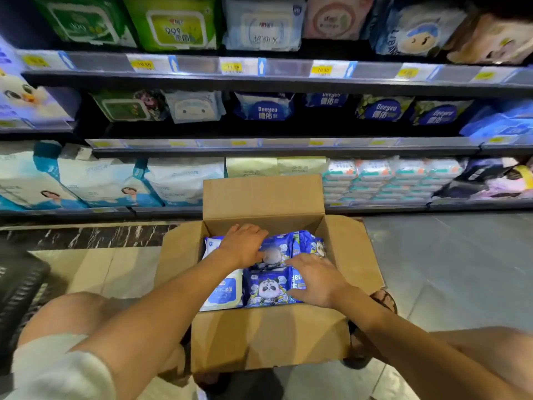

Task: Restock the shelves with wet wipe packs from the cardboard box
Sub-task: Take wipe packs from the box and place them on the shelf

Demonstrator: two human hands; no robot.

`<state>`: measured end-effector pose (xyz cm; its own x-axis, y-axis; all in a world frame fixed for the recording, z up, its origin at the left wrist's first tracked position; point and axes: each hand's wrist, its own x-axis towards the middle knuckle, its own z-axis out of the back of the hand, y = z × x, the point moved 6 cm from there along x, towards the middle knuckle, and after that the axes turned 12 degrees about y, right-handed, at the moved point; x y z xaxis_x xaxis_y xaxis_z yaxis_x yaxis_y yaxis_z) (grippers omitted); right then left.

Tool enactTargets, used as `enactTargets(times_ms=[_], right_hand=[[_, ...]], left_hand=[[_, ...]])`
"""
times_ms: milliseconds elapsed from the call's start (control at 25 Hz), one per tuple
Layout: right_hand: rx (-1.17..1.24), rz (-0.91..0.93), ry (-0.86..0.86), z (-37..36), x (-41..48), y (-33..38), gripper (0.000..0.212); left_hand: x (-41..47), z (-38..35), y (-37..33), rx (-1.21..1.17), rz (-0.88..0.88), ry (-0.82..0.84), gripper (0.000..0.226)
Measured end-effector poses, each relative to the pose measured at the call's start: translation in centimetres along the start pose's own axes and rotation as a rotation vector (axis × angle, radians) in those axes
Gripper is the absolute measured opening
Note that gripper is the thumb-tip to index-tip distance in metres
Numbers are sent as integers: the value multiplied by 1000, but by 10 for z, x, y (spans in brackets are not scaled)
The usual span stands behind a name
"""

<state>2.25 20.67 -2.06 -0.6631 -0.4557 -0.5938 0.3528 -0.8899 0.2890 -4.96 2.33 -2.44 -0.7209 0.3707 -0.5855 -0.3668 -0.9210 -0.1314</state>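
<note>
An open cardboard box [265, 339] sits on the floor in front of the shelves. Inside lie several wet wipe packs: blue panda-print packs [266, 288] and a white-and-blue pack [223, 293] at the near left. My left hand [243, 245] reaches into the far part of the box, fingers curled over a blue pack [275, 249], thumb at its near edge. My right hand [315, 280] lies flat with spread fingers on the blue packs at the box's right side.
Three shelf levels [259, 82] packed with wipe packs face me; the middle shelf holds blue Deeyeo packs [264, 109]. A dark plastic basket [20, 287] stands at the left. My knees flank the box. Grey floor tiles [447, 269] spread to the right.
</note>
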Motion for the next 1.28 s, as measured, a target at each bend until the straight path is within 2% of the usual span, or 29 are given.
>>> enactTargets(times_ms=[360, 600, 760, 1040, 1160, 1280], right_hand=[[-7, 39, 23, -25, 40, 2, 82], [-73, 49, 46, -39, 52, 6, 82], [-98, 5, 100, -41, 55, 2, 88], [-45, -17, 113, -30, 59, 5, 75], [45, 2, 143, -27, 61, 6, 86], [118, 7, 193, -28, 58, 7, 97]], left_hand=[[57, -24, 12, 96, 30, 173, 62], [69, -33, 15, 50, 31, 189, 57], [74, -33, 17, 0, 37, 186, 63], [69, -18, 17, -176, -14, 123, 64], [60, -6, 26, -319, -10, 78, 54], [47, 11, 36, -483, -6, 22, 55]])
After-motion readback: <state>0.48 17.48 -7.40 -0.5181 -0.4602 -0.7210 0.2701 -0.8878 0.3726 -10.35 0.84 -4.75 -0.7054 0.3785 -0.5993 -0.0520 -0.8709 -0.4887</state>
